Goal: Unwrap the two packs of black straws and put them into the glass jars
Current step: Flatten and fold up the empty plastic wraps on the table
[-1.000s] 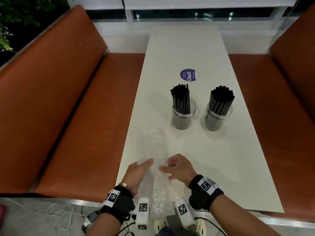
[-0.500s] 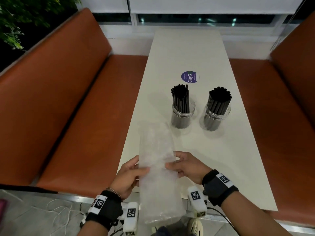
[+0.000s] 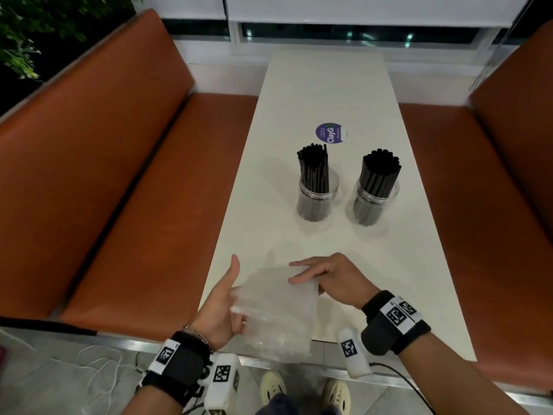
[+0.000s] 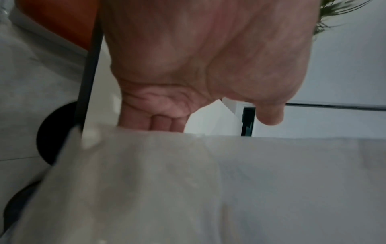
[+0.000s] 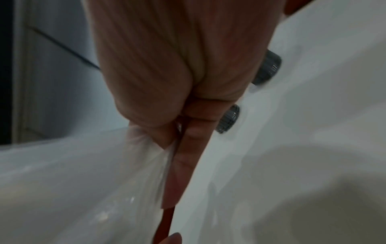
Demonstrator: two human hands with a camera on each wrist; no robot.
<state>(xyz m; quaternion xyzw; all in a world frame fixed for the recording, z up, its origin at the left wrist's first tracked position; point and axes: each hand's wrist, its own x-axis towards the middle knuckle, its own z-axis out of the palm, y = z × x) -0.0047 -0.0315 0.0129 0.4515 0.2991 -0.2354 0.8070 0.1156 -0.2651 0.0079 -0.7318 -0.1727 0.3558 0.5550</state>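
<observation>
Two glass jars stand mid-table, each filled with black straws: the left jar and the right jar. An empty clear plastic wrapper hangs over the table's near edge between my hands. My right hand pinches its top edge between thumb and fingers, as the right wrist view shows. My left hand lies against the wrapper's left side with fingers behind the plastic and the thumb sticking up, clear of it. In the left wrist view the wrapper covers the fingertips of the left hand.
The white table runs away from me between two orange benches. A round purple sticker lies beyond the jars. Cables lie on the floor at lower left, and my shoes show below the table edge.
The wrapper, held long and stretched upright before, is now gathered shorter and lower. My left thumb has come off it and points up. My right hand moved up to its top edge.
</observation>
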